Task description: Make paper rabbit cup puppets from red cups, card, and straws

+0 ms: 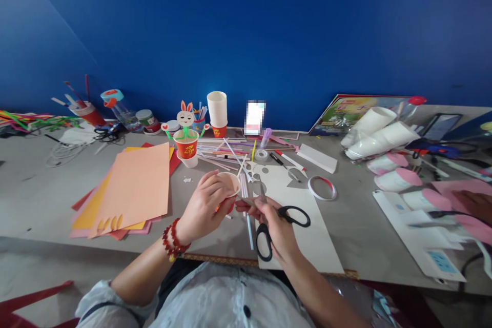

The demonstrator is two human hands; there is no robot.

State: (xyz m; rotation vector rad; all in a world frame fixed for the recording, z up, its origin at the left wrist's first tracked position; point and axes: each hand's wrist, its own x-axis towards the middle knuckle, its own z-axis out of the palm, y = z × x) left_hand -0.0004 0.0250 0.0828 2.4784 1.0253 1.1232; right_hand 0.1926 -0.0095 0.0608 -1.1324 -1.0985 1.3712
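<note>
My left hand [202,207] is closed around a red-and-white paper cup [230,180], whose mouth tilts up in front of me. Its fingers lie over the rim and side. Close by on the right, my right hand [279,230] grips black-handled scissors [284,211] around their middle. The handle rings stick out toward me, and the blades are spread, one reaching near the cup. Below the hands lie straws [249,230] and a white sheet of card [307,225] with round holes cut in it. Behind my left hand stands a rabbit figure [185,119] in a red paper cup [187,149].
Coloured paper sheets [142,179] are stacked on the left. A tall stack of paper cups [217,107] stands at the back. Tape [322,188], a marker [277,159] and a white box [317,158] lie to the right. Beyond are bagged cups [380,138] and another person's hand [474,205].
</note>
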